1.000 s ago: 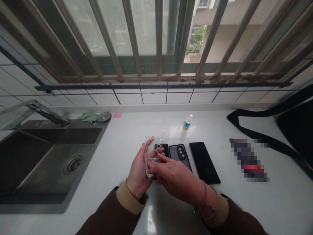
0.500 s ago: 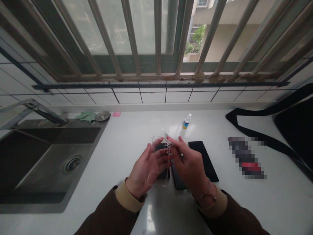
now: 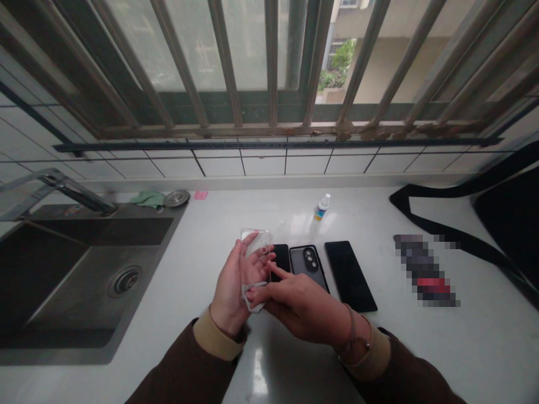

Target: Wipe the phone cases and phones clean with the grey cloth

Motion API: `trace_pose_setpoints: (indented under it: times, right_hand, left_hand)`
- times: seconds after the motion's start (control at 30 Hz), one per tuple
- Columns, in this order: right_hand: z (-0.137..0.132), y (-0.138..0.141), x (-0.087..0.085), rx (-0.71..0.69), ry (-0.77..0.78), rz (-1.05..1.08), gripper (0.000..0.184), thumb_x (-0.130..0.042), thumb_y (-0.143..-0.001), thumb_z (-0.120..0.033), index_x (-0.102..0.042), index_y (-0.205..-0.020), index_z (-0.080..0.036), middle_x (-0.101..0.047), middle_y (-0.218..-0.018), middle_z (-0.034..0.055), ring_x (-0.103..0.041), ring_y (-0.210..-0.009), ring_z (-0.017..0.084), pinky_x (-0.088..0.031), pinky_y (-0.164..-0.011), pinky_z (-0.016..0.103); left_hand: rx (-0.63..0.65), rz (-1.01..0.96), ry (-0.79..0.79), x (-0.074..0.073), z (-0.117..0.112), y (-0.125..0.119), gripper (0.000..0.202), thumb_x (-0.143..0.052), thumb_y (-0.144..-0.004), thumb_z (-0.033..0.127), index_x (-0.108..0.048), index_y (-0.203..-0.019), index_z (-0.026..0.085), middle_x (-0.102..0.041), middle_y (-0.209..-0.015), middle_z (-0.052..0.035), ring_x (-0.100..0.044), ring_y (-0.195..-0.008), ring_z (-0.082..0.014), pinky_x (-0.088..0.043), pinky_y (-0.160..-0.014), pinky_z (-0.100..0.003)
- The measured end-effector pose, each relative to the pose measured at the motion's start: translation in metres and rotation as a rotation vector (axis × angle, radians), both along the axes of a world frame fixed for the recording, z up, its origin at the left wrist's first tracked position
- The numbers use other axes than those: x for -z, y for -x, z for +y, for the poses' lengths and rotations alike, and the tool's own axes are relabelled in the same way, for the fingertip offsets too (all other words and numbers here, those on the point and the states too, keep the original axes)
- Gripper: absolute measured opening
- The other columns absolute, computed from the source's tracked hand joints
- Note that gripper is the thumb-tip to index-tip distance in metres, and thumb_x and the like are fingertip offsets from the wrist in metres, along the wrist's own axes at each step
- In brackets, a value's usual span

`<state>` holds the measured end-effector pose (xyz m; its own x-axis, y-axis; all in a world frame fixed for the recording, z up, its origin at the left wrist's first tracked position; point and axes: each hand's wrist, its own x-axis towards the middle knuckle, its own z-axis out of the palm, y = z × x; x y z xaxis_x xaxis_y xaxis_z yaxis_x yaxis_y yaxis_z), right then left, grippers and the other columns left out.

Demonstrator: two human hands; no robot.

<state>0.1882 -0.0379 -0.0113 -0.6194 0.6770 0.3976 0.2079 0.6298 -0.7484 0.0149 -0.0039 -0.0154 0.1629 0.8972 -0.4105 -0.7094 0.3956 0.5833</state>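
Now the left grip clenches a clear phone case upright, its long axis running 12 to 6 o'clock. The right grip sits nearer 3 o'clock, fingertips pressed on the case's lower edge. A dark-cased phone and a black phone lie toward 2 o'clock on the counter.

The left hand stood upright with its fingers curled, palm turned inward. The right hand reached across it, palm down, index finger extended, while both forearms angled in toward the middle.
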Motion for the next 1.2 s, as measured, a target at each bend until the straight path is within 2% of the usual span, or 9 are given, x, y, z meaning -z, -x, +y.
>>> trace_pose_setpoints:
  times: [0.1, 0.23, 0.33, 0.4, 0.57, 0.8, 0.93, 1.03, 1.2]
  right_hand:
    - [0.004, -0.007, -0.007, 0.011, 0.222, -0.002, 0.02, -0.062, -0.107, -0.02, -0.079, -0.117, -0.026, -0.085, -0.098, 0.0004, -0.081, -0.088, 0.019, -0.062, -0.105, 0.043]
    - [0.014, -0.019, -0.01, 0.284, 0.464, 0.235, 0.022, -0.062, -0.109, -0.032, -0.08, -0.107, -0.02, -0.084, -0.097, 0.0041, -0.079, -0.086, 0.018, -0.065, -0.079, 0.032]
    - [0.018, -0.025, -0.006, 0.744, 0.299, 0.334, 0.025, -0.061, -0.11, -0.037, -0.079, -0.111, -0.021, -0.085, -0.1, 0.007, -0.08, -0.09, 0.021, -0.067, -0.082, 0.037]
    - [0.018, -0.026, -0.002, 0.838, 0.072, 0.266, 0.022, -0.06, -0.11, -0.031, -0.079, -0.12, -0.022, -0.086, -0.11, 0.0084, -0.082, -0.098, 0.023, -0.067, -0.095, 0.044]
    - [0.019, -0.017, 0.014, 0.499, -0.353, -0.068, 0.033, -0.052, -0.11, -0.009, -0.07, -0.135, -0.019, -0.078, -0.14, 0.0119, -0.073, -0.135, 0.025, -0.042, -0.131, 0.059]
    - [0.006, 0.004, 0.017, 0.263, -0.358, -0.178, 0.027, -0.051, -0.106, -0.007, -0.069, -0.124, -0.018, -0.083, -0.128, 0.0145, -0.076, -0.129, 0.023, -0.037, -0.134, 0.055]
    - [-0.002, 0.009, 0.011, 0.153, -0.203, -0.149, 0.027, -0.05, -0.105, -0.008, -0.071, -0.118, -0.017, -0.085, -0.114, 0.0112, -0.083, -0.108, 0.023, -0.045, -0.129, 0.053]
    - [0.003, 0.003, 0.007, 0.189, 0.13, -0.102, 0.02, -0.056, -0.108, -0.019, -0.075, -0.111, -0.021, -0.084, -0.092, 0.0039, -0.082, -0.085, 0.02, -0.058, -0.115, 0.05]
    - [0.019, -0.019, 0.006, 0.536, 0.562, 0.262, 0.027, -0.059, -0.109, -0.038, -0.077, -0.109, -0.018, -0.084, -0.098, 0.008, -0.079, -0.087, 0.02, -0.066, -0.08, 0.035]
  left_hand:
    - [-0.027, 0.013, -0.019, -0.002, 0.0, -0.001, 0.039, -0.043, -0.114, 0.043, -0.054, -0.146, 0.022, -0.077, -0.106, -0.0139, -0.08, -0.088, -0.0223, -0.066, -0.082, -0.034]
    - [0.046, 0.012, -0.024, -0.002, -0.002, -0.005, 0.04, -0.046, -0.113, 0.046, -0.054, -0.145, 0.023, -0.077, -0.108, -0.014, -0.079, -0.093, -0.0235, -0.065, -0.085, -0.036]
    - [0.131, 0.029, -0.044, -0.001, -0.007, -0.01, 0.045, -0.049, -0.113, 0.048, -0.054, -0.148, 0.022, -0.077, -0.112, -0.016, -0.078, -0.098, -0.0248, -0.063, -0.091, -0.038]
    - [0.192, 0.044, -0.054, -0.001, -0.011, -0.015, 0.048, -0.05, -0.112, 0.051, -0.055, -0.15, 0.021, -0.077, -0.114, -0.016, -0.078, -0.102, -0.0258, -0.061, -0.095, -0.039]
    - [0.196, 0.012, -0.143, 0.0, -0.016, -0.023, 0.047, -0.048, -0.113, 0.055, -0.061, -0.146, 0.024, -0.076, -0.127, -0.0137, -0.073, -0.116, -0.0255, -0.057, -0.104, -0.039]
    - [-0.035, 0.132, -0.072, -0.007, -0.009, -0.014, 0.049, -0.048, -0.113, 0.054, -0.056, -0.155, 0.03, -0.076, -0.12, -0.0104, -0.075, -0.103, -0.0223, -0.061, -0.091, -0.036]
    - [-0.168, 0.139, -0.079, -0.007, -0.003, -0.006, 0.049, -0.047, -0.113, 0.055, -0.058, -0.153, 0.029, -0.074, -0.121, -0.0117, -0.074, -0.107, -0.022, -0.061, -0.097, -0.036]
    - [-0.188, 0.117, -0.104, -0.006, -0.001, -0.004, 0.05, -0.057, -0.109, 0.056, -0.059, -0.152, 0.029, -0.073, -0.118, -0.0111, -0.074, -0.108, -0.0222, -0.059, -0.102, -0.038]
    - [-0.129, 0.096, -0.182, -0.007, -0.006, -0.009, 0.055, -0.077, -0.1, 0.046, -0.058, -0.149, 0.028, -0.072, -0.115, -0.0084, -0.073, -0.106, -0.0216, -0.058, -0.104, -0.04]
